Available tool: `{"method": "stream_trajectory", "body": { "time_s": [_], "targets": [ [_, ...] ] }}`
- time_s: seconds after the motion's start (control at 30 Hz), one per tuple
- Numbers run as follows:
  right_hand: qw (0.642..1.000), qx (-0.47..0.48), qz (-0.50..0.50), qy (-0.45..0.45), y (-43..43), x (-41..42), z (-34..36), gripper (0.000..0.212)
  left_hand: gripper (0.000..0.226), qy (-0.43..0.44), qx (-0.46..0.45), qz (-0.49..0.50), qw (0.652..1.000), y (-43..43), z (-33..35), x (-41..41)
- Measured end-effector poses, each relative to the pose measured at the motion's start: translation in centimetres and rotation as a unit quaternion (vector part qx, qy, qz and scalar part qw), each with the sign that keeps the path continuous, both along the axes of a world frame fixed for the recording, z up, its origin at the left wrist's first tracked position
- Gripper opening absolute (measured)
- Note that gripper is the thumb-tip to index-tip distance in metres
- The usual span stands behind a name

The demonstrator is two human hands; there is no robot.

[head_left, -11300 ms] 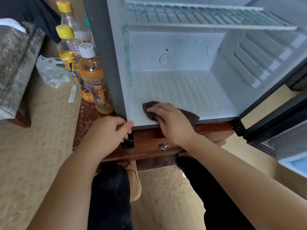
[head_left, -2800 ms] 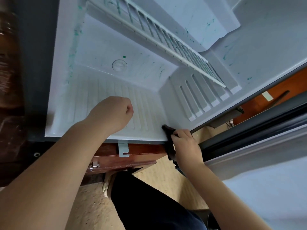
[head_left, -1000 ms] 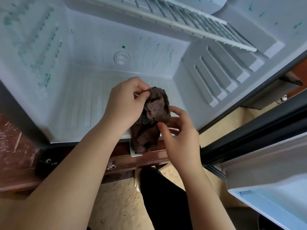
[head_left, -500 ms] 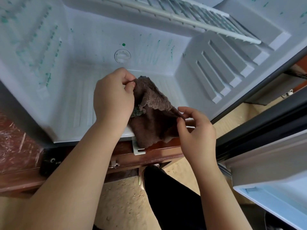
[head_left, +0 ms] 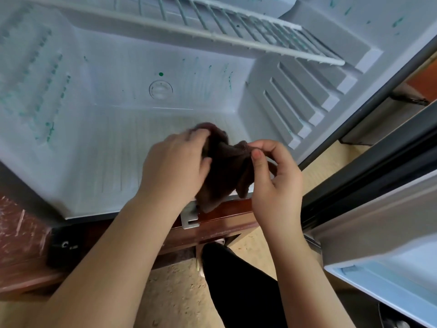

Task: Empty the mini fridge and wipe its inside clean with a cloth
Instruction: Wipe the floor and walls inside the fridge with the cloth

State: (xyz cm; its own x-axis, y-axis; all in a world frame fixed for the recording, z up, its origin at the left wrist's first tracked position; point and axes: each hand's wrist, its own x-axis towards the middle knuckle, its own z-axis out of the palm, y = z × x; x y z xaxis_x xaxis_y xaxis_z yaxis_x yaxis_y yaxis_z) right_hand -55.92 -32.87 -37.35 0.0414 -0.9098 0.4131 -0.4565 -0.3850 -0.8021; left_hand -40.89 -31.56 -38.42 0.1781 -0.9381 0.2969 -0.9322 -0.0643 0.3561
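The cloth has bunched up, left hand and right hand fingers grasping it over the fridge lip.

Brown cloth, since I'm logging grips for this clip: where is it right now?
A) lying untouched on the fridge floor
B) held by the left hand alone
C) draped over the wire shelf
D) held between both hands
D: the left hand grips one side of the brown cloth and the right hand pinches its other edge, in front of the open mini fridge.
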Motion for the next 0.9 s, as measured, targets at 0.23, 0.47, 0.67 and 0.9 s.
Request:
{"method": "stream_trajectory", "body": {
  "time_s": [0.23, 0.47, 0.67, 0.9],
  "targets": [
    [0.997, -0.024, -0.035, -0.069, -0.1, -0.8, -0.2, 0.016, 0.017, 0.222, -0.071, -0.090, 0.968, -0.8, 0.8, -1.3],
    [0.987, -0.101, -0.109, -0.052, 0.1, -1.3, -0.3, 0.014, 0.009, 0.212, 0.052, -0.168, 0.961, -0.7, 0.5, -2.5],
    [0.960, -0.200, -0.160, 0.111, 1.0, -1.8, -2.0, 0.016, 0.026, 0.375, -0.050, -0.111, 0.919, -1.3, 1.9, -3.6],
    [0.979, -0.166, -0.113, 0.027, 1.2, -2.1, -1.6, 0.041, 0.016, 0.569, 0.025, -0.215, 0.794, -0.9, 4.3, -4.6]
  ]
}}
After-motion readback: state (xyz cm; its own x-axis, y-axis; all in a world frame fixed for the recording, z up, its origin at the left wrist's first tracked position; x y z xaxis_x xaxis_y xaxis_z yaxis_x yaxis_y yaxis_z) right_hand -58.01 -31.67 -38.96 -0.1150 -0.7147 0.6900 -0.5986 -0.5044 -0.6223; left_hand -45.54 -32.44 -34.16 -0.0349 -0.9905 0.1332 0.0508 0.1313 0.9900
